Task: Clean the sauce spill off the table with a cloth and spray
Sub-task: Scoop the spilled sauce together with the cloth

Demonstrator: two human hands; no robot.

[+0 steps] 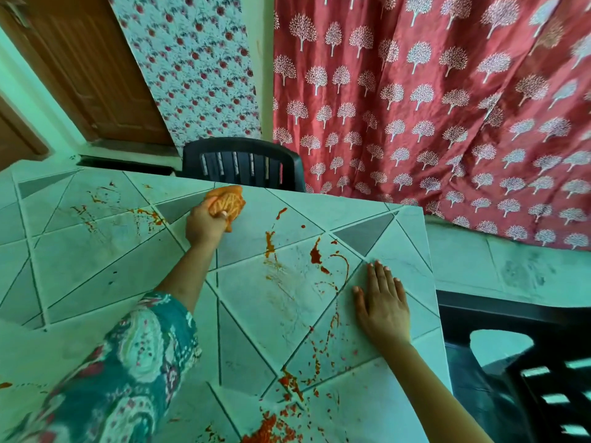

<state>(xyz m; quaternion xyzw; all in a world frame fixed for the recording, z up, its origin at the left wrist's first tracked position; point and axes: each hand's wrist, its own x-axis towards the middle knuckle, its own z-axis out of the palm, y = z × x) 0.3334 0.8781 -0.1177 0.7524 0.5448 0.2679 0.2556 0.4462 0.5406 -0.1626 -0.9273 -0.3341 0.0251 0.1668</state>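
An orange cloth [227, 201], bunched up, lies near the far edge of the pale tiled table [96, 270]. My left hand [204, 225] grips it with curled fingers. My right hand [383, 303] rests flat on the table near its right edge, fingers straight. Red sauce [316, 255] is smeared and spattered across the middle of the table, down to thick blobs at the near edge [265, 430], with thinner streaks at the far left [92, 212]. No spray bottle is in view.
A black plastic chair [243, 163] stands behind the table's far edge. Another black chair [524, 362] stands close to the right edge. A red tree-print curtain [431, 107] hangs behind, with a wooden door [89, 68] at the back left.
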